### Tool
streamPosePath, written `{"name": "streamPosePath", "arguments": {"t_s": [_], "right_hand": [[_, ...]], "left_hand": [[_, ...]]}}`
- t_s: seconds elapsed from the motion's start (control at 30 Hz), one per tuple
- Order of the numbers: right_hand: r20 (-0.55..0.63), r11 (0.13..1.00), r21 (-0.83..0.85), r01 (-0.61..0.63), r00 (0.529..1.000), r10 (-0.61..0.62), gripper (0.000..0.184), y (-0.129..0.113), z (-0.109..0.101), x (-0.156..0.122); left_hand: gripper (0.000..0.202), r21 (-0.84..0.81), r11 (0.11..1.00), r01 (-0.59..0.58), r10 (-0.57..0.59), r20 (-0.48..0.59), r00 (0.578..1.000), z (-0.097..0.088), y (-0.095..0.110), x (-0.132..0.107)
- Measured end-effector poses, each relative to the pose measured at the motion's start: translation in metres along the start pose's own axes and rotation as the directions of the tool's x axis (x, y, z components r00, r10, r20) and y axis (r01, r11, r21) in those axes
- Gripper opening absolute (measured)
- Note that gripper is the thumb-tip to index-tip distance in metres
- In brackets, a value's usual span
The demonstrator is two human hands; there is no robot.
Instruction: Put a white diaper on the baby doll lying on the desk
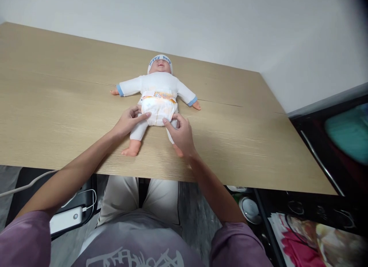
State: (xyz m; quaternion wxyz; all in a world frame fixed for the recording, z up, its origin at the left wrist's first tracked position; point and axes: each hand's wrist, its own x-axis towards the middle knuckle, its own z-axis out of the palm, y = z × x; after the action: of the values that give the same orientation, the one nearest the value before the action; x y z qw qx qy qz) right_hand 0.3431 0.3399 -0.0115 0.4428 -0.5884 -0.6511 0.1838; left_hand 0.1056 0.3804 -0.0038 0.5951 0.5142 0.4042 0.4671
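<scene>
A baby doll [160,82] in a white suit with blue cuffs and a lettered white hat lies on its back, head toward the wall. Around its hips sits a white diaper [157,110] with an orange patterned waistband. My left hand [131,120] pinches the diaper's edge at the leg on the left, thumb on the front, fingers partly hidden behind. At the other leg opening, my right hand [181,132] grips the opposite edge between thumb and fingers. The doll's legs stretch toward me, and my right hand partly covers one of them.
The doll rests on a light wooden table [71,106] against a white wall [201,25]. Below the front edge at left are a white power bank [66,220] and cable. At right, a dark shelf holds a round-lidded container [250,209] and a red cloth [300,248].
</scene>
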Motion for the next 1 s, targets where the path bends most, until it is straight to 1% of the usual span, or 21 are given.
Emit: {"name": "streamPosePath", "arguments": {"t_s": [0.07, 0.1, 0.13, 0.2, 0.27, 0.3, 0.37, 0.43, 0.5, 0.57, 0.6, 0.67, 0.73, 0.77, 0.8, 0.83, 0.87, 0.9, 0.93, 1.0], "right_hand": [[-0.075, 0.997, -0.061, 0.044, 0.996, -0.049, 0.024, 0.001, -0.001, -0.001], [-0.097, 0.995, -0.083, 0.06, 0.993, -0.068, 0.023, 0.002, -0.003, -0.002], [-0.097, 0.993, -0.093, 0.07, 0.992, -0.079, 0.023, 0.003, -0.006, -0.003], [-0.038, 0.993, -0.082, 0.081, 0.996, -0.084, 0.024, 0.005, -0.016, -0.005], [0.03, 0.996, -0.051, 0.07, 0.997, -0.068, 0.029, 0.01, -0.031, -0.006], [0.037, 0.998, -0.035, 0.052, 0.998, -0.051, 0.034, 0.014, -0.04, -0.004], [-0.016, 0.999, -0.031, 0.035, 0.999, -0.036, 0.047, 0.027, -0.055, 0.007], [-0.102, 0.99, -0.114, 0.083, 0.99, -0.095, 0.056, 0.046, -0.063, 0.03], [-0.121, 0.95, -0.27, 0.159, 0.973, -0.197, 0.063, 0.067, -0.061, 0.061], [-0.062, 0.904, -0.386, 0.181, 0.973, -0.221, 0.07, 0.087, -0.048, 0.095], [-0.022, 0.889, -0.421, 0.18, 0.978, -0.208, 0.071, 0.094, -0.04, 0.111], [0.039, 0.87, -0.466, 0.165, 0.985, -0.166, 0.065, 0.104, -0.022, 0.138], [0.05, 0.858, -0.492, 0.146, 0.989, -0.14, 0.059, 0.105, -0.011, 0.155], [0.045, 0.855, -0.499, 0.145, 0.989, -0.142, 0.058, 0.103, -0.009, 0.16], [0.037, 0.852, -0.5, 0.153, 0.987, -0.155, 0.057, 0.098, -0.011, 0.161], [0.031, 0.852, -0.496, 0.169, 0.984, -0.177, 0.057, 0.092, -0.015, 0.158], [0.026, 0.853, -0.487, 0.19, 0.979, -0.203, 0.057, 0.085, -0.024, 0.153], [0.023, 0.854, -0.474, 0.213, 0.973, -0.23, 0.055, 0.075, -0.035, 0.144], [0.023, 0.856, -0.459, 0.239, 0.966, -0.257, 0.053, 0.064, -0.049, 0.132], [0.043, 0.856, -0.418, 0.304, 0.948, -0.315, 0.047, 0.038, -0.082, 0.098]], "left_hand": [[0.055, 0.034, 0.999, 0.002, -0.001, -0.007, 1.0, -0.003, 0.004, -0.002], [0.055, 0.084, 0.996, -0.008, 0.008, -0.003, 1.0, -0.005, 0.008, -0.004], [0.056, 0.158, 0.987, -0.023, 0.022, 0.005, 1.0, -0.007, 0.013, -0.005], [0.058, 0.35, 0.935, -0.057, 0.046, 0.04, 0.998, -0.014, 0.024, -0.008], [0.057, 0.535, 0.839, -0.098, 0.066, 0.078, 0.995, -0.025, 0.035, -0.007], [0.055, 0.613, 0.781, -0.122, 0.087, 0.087, 0.992, -0.032, 0.039, -0.004], [0.053, 0.757, 0.633, -0.163, 0.165, 0.074, 0.984, -0.046, 0.043, 0.008], [0.059, 0.88, 0.45, -0.152, 0.264, 0.031, 0.964, -0.059, 0.042, 0.029], [0.073, 0.952, 0.292, -0.096, 0.313, 0.0, 0.95, -0.068, 0.036, 0.058], [0.081, 0.977, 0.209, -0.044, 0.279, -0.016, 0.96, -0.071, 0.031, 0.089], [0.08, 0.982, 0.187, -0.024, 0.245, -0.023, 0.969, -0.071, 0.029, 0.103], [0.072, 0.985, 0.171, 0.015, 0.185, -0.048, 0.981, -0.067, 0.029, 0.126], [0.064, 0.978, 0.198, 0.058, 0.165, -0.091, 0.982, -0.062, 0.033, 0.136], [0.062, 0.972, 0.223, 0.079, 0.167, -0.118, 0.979, -0.059, 0.036, 0.135], [0.06, 0.964, 0.249, 0.096, 0.173, -0.142, 0.975, -0.056, 0.04, 0.129], [0.058, 0.956, 0.272, 0.106, 0.179, -0.158, 0.971, -0.053, 0.045, 0.117], [0.057, 0.951, 0.289, 0.107, 0.185, -0.165, 0.969, -0.049, 0.05, 0.1], [0.057, 0.949, 0.3, 0.098, 0.19, -0.16, 0.969, -0.045, 0.055, 0.077], [0.058, 0.947, 0.31, 0.081, 0.189, -0.145, 0.971, -0.041, 0.06, 0.049], [0.062, 0.943, 0.33, 0.035, 0.181, -0.099, 0.978, -0.03, 0.068, -0.021]]}}
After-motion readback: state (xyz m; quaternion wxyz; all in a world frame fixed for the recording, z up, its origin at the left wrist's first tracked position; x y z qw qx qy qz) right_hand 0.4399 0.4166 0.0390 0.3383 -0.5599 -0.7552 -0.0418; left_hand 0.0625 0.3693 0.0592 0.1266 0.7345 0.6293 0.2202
